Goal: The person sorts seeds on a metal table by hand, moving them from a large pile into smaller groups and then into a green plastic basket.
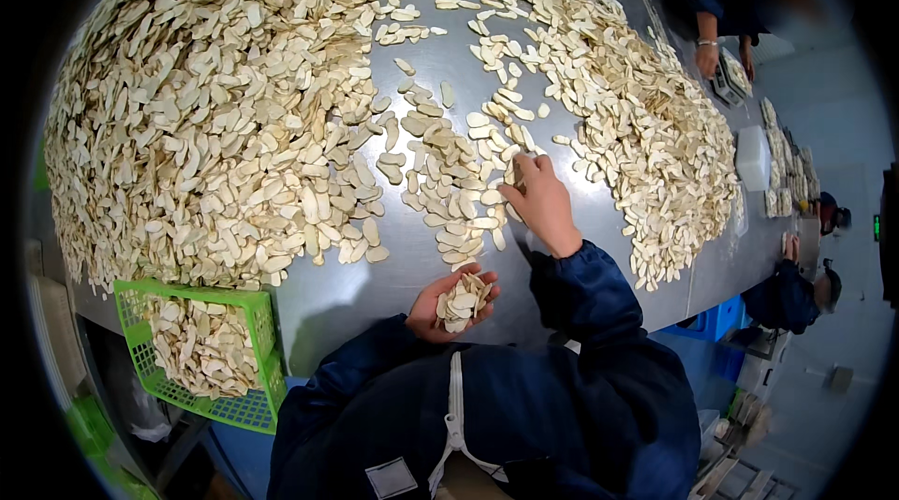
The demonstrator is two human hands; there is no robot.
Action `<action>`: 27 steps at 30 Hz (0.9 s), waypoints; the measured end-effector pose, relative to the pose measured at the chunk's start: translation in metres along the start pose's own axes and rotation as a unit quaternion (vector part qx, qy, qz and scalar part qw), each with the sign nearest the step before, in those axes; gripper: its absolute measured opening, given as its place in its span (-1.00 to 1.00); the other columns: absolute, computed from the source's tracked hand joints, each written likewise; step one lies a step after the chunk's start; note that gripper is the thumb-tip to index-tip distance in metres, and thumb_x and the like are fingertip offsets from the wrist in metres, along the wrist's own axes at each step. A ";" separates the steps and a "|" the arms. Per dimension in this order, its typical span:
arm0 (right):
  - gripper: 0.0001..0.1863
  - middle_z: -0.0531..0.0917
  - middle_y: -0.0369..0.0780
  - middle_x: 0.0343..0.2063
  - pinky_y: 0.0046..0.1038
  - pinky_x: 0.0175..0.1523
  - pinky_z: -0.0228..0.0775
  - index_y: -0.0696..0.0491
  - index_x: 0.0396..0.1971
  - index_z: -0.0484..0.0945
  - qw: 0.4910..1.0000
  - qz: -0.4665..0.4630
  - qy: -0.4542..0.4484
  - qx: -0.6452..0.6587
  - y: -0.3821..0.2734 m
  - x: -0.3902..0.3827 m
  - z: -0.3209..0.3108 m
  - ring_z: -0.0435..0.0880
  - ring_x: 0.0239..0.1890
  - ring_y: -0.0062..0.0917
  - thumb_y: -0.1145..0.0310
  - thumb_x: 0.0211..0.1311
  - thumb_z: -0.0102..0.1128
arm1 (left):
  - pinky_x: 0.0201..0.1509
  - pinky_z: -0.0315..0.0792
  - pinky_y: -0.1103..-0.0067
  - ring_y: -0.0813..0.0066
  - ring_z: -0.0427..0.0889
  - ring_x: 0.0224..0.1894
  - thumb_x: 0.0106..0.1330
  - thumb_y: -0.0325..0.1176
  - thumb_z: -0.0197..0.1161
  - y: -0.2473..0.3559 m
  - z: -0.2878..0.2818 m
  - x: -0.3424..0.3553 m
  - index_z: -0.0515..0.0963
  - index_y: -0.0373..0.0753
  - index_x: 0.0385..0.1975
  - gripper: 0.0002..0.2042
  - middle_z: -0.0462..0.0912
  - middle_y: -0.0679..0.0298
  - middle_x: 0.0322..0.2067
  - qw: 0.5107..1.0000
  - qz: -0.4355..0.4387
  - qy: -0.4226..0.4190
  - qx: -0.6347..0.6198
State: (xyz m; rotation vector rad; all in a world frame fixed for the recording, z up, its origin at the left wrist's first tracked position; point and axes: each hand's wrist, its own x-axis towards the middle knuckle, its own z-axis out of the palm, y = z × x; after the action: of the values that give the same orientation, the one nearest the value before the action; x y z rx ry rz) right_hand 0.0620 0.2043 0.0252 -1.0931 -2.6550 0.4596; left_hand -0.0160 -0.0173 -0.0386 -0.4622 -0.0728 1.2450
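Note:
My left hand (427,315), palm up near the table's front edge, is closed around a handful of pale dried slices (464,301). Farther forward and to the right, my right hand (545,204) reaches down to the table. Its thumb and fingers stand apart, touching a loose strip of slices (453,163) spread over the bare metal. These slices are flat, oblong and cream coloured, some greyer than others. What lies under the right fingertips is partly hidden.
A large heap of slices (215,116) covers the table's left side; a second pile (646,125) lies right. A green basket (265,350) holding slices stands at the front left. A co-worker's hand (707,60) is by a tray at far right, near a white block (752,158).

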 end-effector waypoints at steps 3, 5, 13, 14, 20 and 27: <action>-0.65 0.47 -0.07 -0.27 -0.28 -0.30 0.42 0.08 -0.16 0.48 0.994 0.015 -0.021 0.109 0.037 0.011 0.002 0.55 -0.35 -0.17 0.31 0.02 0.23 | 0.03 0.45 0.31 0.19 0.45 0.07 0.44 -0.22 -0.13 0.000 -0.003 0.001 0.38 -0.13 -0.02 -0.75 0.44 0.14 0.05 1.000 0.008 0.008 0.002; -0.70 0.47 -0.06 -0.28 -0.27 -0.29 0.42 0.08 -0.21 0.51 0.996 0.035 0.035 0.074 0.080 0.024 -0.006 0.55 -0.32 -0.16 0.33 0.02 0.22 | 0.01 0.46 0.33 0.19 0.46 0.06 0.44 -0.22 -0.13 -0.001 -0.003 0.002 0.39 -0.14 -0.03 -0.75 0.45 0.14 0.03 1.000 0.008 0.012 0.007; -0.76 0.54 -0.15 -0.41 -0.29 -0.26 0.40 0.10 -0.38 0.56 0.994 -0.048 0.097 0.032 0.040 0.080 -0.001 0.55 -0.32 -0.23 0.26 0.02 0.24 | -0.06 0.48 0.34 0.17 0.48 -0.04 0.42 -0.23 -0.09 0.000 0.001 0.007 0.45 -0.14 -0.12 -0.78 0.50 0.13 -0.08 0.998 0.016 0.036 0.044; -0.77 0.54 -0.16 -0.44 -0.29 -0.28 0.39 0.10 -0.41 0.55 0.995 -0.062 0.076 0.007 0.023 0.085 0.004 0.54 -0.37 -0.21 0.25 0.03 0.23 | -0.07 0.48 0.33 0.17 0.48 -0.05 0.42 -0.23 -0.09 0.000 0.000 0.007 0.45 -0.14 -0.12 -0.78 0.51 0.13 -0.09 0.999 0.013 0.035 0.035; -0.81 0.61 -0.13 -0.51 -0.23 -0.32 0.43 0.07 -0.51 0.60 0.997 -0.060 0.018 -0.050 0.043 0.130 0.002 0.59 -0.41 -0.20 0.28 0.06 0.10 | -0.12 0.49 0.33 0.19 0.50 -0.08 0.42 -0.22 -0.11 0.002 0.001 0.009 0.45 -0.15 -0.14 -0.78 0.51 0.13 -0.11 0.999 0.012 0.044 0.027; -0.79 0.61 -0.13 -0.54 -0.28 -0.31 0.44 0.07 -0.51 0.60 0.998 -0.040 -0.035 0.022 0.058 0.124 -0.012 0.59 -0.43 -0.23 0.23 0.05 0.16 | -0.13 0.49 0.35 0.20 0.49 -0.09 0.43 -0.21 -0.13 -0.002 0.003 0.008 0.43 -0.15 -0.12 -0.77 0.50 0.13 -0.11 0.996 0.010 0.067 0.053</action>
State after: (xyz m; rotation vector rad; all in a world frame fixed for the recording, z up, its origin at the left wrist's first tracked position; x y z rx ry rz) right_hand 0.0170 0.3342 0.0259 -0.9721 -2.7230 0.5487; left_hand -0.0125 -0.0096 -0.0371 -0.4530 0.1119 1.2286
